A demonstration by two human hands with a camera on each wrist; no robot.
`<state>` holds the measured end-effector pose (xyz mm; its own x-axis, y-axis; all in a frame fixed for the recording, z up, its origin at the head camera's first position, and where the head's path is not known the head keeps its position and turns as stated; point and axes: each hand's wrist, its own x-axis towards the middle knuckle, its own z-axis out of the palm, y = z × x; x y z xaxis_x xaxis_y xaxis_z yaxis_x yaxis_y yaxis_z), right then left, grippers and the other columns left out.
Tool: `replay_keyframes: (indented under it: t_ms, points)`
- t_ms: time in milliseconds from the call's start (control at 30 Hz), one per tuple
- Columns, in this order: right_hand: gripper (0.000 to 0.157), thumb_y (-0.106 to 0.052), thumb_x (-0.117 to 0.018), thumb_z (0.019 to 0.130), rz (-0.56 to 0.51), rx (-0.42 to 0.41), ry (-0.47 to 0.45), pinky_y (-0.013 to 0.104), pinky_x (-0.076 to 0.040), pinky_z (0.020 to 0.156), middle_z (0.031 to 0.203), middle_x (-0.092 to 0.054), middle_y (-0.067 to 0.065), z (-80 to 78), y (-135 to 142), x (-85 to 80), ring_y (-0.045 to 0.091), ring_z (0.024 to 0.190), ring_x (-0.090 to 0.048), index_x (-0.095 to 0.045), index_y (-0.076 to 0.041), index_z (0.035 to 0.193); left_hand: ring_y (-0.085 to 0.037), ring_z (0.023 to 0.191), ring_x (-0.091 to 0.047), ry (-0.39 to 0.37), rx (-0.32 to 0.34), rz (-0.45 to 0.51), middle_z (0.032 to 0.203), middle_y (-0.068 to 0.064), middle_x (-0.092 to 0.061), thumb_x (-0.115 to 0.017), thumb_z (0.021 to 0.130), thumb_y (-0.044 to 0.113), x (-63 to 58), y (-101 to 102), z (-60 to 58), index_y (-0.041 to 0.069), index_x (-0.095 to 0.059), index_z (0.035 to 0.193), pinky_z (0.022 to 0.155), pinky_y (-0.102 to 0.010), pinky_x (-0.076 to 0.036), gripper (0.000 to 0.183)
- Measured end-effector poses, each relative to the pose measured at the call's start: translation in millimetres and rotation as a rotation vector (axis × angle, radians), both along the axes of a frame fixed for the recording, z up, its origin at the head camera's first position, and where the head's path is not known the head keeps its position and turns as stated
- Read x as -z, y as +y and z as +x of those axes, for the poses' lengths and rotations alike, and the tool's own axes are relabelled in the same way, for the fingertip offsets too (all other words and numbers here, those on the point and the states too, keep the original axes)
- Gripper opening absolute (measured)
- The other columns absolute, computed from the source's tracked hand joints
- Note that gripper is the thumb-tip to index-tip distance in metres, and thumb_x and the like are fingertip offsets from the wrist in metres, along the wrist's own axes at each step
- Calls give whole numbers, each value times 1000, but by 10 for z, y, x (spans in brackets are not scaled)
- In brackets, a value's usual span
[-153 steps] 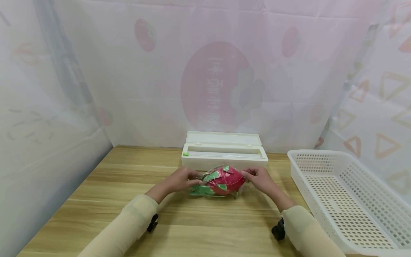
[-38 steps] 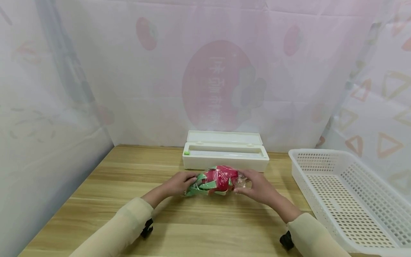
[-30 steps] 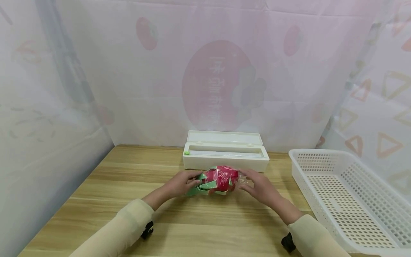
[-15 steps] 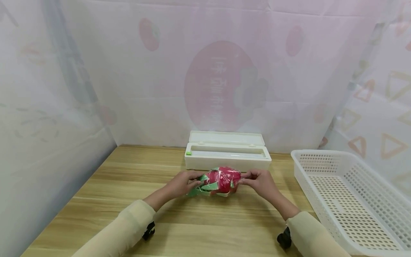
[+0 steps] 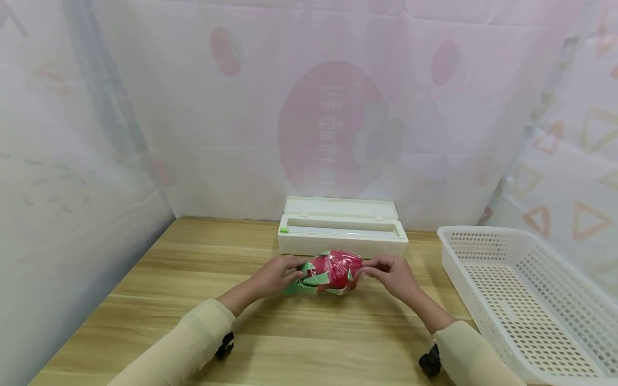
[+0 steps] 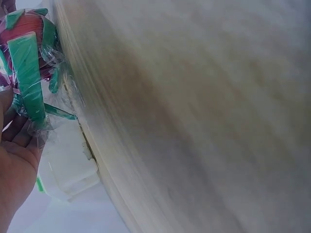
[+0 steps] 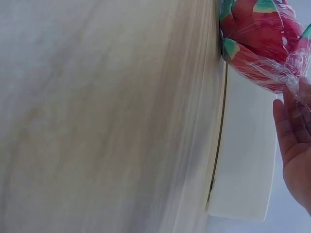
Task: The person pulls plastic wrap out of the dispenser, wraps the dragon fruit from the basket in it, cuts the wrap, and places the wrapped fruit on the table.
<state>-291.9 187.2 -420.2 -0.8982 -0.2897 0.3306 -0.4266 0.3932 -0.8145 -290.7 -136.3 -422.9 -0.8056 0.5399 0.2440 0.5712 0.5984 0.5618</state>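
Note:
A red dragon fruit [image 5: 338, 268] with green leaf tips lies on the wooden table, wrapped in clear cling film. At its leafy left end, my left hand [image 5: 270, 276] holds it between thumb and fingers; the left wrist view shows green leaves [image 6: 26, 75] under crinkled film beside that hand. My right hand [image 5: 397, 276] pinches the gathered film [image 7: 293, 73] at the right end, thumb against fingertips. Just behind the fruit stands a white cling film dispenser [image 5: 343, 247] with its lid raised and a roll inside. The fruit's underside is hidden.
A white perforated plastic basket [image 5: 483, 300] stands on the right of the table, with nothing seen in it. Printed cloth [image 5: 232, 123] hangs behind and at both sides. A bright green slider [image 5: 284, 230] sits at the dispenser's left end.
The fruit has turned a little since the oldest frame. My right hand, spread around the loose film a second ago, now pinches it gathered close to the fruit. My left hand stays at the leafy end.

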Motion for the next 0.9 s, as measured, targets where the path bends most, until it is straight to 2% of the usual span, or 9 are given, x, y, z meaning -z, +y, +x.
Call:
replay_keyframes:
  t_ms: [67,167,300,367,467,600,667,767,900]
  points:
    - [13,-14,-72,89,31,-12,57,31,-57,67,92,-73,6,13,17,-1,29,79,-67,-76,-5,97,-20,107,-60,11,-5,-3,116,-7,-65,-61,97,17,-9,-5,5,5,-60,132,87,-39,-51,37]
    - [21,-13,-76,86,144,-42,233,32,-57,74,100,-72,5,31,46,-7,25,88,-68,-74,-5,105,-24,110,-59,26,-11,-3,120,-9,-64,-62,97,18,-25,-19,16,3,-58,133,89,-41,-51,40]
    - [48,-11,-87,71,341,-86,519,40,-54,85,111,-65,4,46,71,-18,22,102,-63,-66,-4,113,-26,114,-59,37,9,9,122,-8,-63,-65,95,19,-47,-48,32,4,-58,134,92,-42,-51,42]
    - [57,-9,-91,65,416,-115,610,40,-52,88,112,-60,6,44,67,-18,22,104,-60,-61,-2,114,-25,112,-59,54,27,-10,122,-7,-63,-69,92,22,-52,-62,40,7,-58,135,91,-41,-51,47]
    - [60,-3,-91,62,484,-154,683,38,-52,88,110,-55,8,25,41,-4,23,103,-57,-56,-1,111,-24,115,-57,137,57,-103,128,-9,-59,-75,86,30,-33,-82,54,7,-53,139,93,-41,-50,62]
    - [53,4,-88,64,507,-173,750,37,-52,86,107,-56,8,-9,10,23,23,101,-57,-56,-1,106,-29,119,-55,329,114,-257,136,-15,-52,-79,82,32,17,-78,75,1,-43,144,96,-42,-48,78]
    - [49,5,-87,65,496,-168,767,37,-53,85,105,-57,8,-22,6,32,23,100,-57,-57,-1,104,-31,117,-56,426,139,-313,135,-18,-52,-80,82,29,38,-61,82,-3,-41,144,94,-42,-49,79]
    - [45,2,-87,67,475,-154,768,36,-54,83,104,-58,6,-35,9,39,21,98,-59,-59,-3,102,-31,115,-57,548,143,-389,132,-20,-53,-79,83,30,67,-41,91,-7,-41,141,92,-41,-51,79]
    - [42,-2,-87,69,445,-153,779,34,-55,80,101,-60,5,-46,17,51,19,94,-61,-60,-4,102,-30,111,-60,635,119,-458,129,-21,-55,-78,83,31,85,-27,106,-8,-43,139,88,-39,-53,76]
